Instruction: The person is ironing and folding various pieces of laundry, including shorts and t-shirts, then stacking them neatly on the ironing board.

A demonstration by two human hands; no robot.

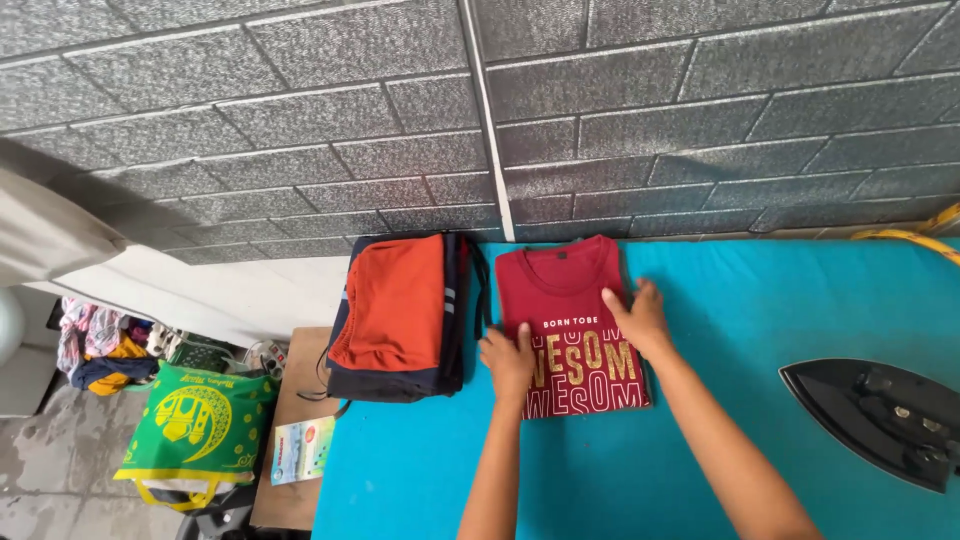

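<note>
Head view: both hands lie flat and apart, fingers spread, on the folded maroon gold-lettered T-shirt (572, 325) on the turquoise tabletop (760, 300), left hand (508, 358) on its left edge, right hand (640, 318) at its right, collar toward the wall.

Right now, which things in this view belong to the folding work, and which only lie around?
In use:
left hand and right hand, flat on the folded dark red T-shirt
stack of folded orange and navy clothes
turquoise table cover

Lying about:
black flat iron
green printed bag
heap of mixed clothes
</note>
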